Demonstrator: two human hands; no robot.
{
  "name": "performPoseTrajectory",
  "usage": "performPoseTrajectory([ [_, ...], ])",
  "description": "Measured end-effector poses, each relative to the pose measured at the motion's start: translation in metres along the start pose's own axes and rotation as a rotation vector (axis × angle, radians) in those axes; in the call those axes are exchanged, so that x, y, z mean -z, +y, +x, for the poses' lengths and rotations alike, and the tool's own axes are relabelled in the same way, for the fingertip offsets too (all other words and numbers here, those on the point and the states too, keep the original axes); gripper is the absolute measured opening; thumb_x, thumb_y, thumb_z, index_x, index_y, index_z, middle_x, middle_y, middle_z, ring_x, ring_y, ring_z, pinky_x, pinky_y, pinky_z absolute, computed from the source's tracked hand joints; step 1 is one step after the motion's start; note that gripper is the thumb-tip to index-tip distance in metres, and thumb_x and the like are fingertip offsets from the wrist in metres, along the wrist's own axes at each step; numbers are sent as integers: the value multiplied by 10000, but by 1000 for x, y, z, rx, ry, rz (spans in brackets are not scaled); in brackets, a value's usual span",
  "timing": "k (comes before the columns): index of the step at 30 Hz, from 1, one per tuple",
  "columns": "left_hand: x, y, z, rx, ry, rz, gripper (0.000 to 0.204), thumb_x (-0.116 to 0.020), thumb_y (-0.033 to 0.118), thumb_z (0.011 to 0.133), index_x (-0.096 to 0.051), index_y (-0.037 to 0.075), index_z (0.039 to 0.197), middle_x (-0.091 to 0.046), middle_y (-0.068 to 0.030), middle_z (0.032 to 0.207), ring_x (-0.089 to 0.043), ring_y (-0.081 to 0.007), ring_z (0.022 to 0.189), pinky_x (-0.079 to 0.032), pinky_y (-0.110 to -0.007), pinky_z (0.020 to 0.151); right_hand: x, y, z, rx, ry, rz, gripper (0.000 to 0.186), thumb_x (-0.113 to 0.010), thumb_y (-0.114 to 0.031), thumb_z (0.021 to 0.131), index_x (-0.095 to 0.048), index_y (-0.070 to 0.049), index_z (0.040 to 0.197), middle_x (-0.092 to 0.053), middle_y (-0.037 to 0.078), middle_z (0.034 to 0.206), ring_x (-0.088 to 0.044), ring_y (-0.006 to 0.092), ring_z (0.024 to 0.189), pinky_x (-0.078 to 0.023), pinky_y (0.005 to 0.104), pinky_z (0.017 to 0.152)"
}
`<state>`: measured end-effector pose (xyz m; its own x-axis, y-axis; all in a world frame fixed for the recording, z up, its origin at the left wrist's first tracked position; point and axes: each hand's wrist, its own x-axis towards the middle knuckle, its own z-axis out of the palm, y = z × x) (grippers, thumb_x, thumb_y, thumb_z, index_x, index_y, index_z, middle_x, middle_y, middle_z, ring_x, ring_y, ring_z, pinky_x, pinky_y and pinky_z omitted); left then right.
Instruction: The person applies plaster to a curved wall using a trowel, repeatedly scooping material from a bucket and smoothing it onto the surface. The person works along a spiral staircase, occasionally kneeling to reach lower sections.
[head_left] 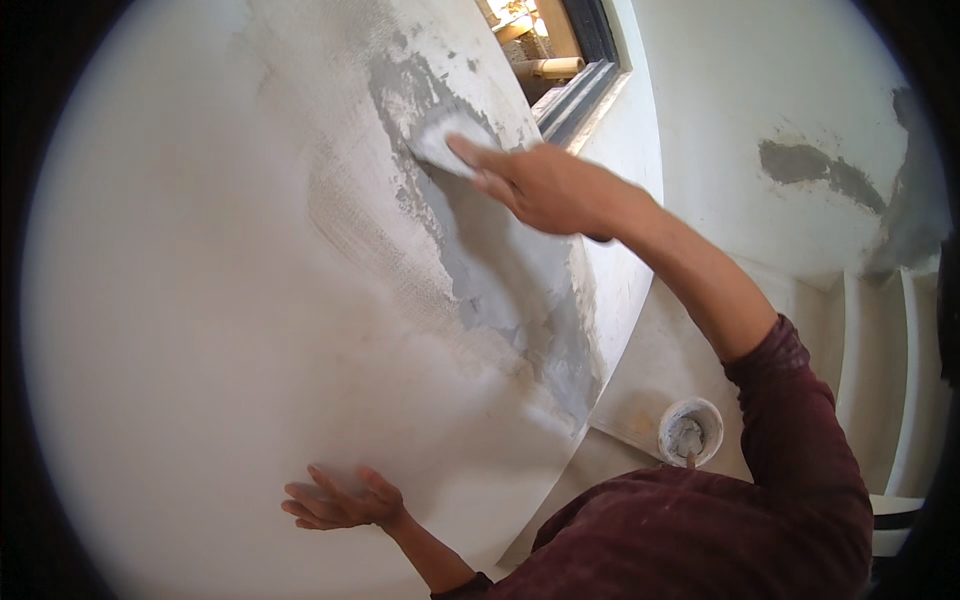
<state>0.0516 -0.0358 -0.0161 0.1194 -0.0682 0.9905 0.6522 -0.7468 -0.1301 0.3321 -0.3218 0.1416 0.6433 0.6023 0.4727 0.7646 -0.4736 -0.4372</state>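
Observation:
My right hand grips a pale flat tool, slightly blurred, against the upper part of a long grey patch with ragged edges on the curved white wall. Chalky smears border the patch, and the arm's shadow falls across it. My left hand is low on the wall with its fingers spread and nothing in them; I cannot tell whether it touches the surface.
A window opening with a dark frame and wooden pieces is at the top. A bucket of pale paste stands below on the right. Curved white steps run down the right side, beside another wall with grey patches.

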Motion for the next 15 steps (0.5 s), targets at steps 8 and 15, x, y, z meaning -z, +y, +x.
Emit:
performPoseTrajectory([
  [8, 3, -3, 2, 7, -4, 7, 601, -376, 548, 962, -521, 127, 1365, -348, -132, 1512, -219, -310, 1442, -73, -492, 1158, 5, 12, -32, -93, -121, -100, 476, -342, -361, 1031, -377, -159, 1460, -681, 218, 891, -681, 343, 856, -529, 456, 872],
  [15, -3, 1, -11, -5, -13, -14, 588, -380, 532, 961, -520, 130, 1367, -358, -135, 1507, -219, -309, 1443, -64, -483, 1162, 32, 31, 24, 43, 23, -185, 518, -304, -409, 1032, -318, -160, 1485, -686, 190, 1027, -677, 313, 916, -485, 435, 978],
])
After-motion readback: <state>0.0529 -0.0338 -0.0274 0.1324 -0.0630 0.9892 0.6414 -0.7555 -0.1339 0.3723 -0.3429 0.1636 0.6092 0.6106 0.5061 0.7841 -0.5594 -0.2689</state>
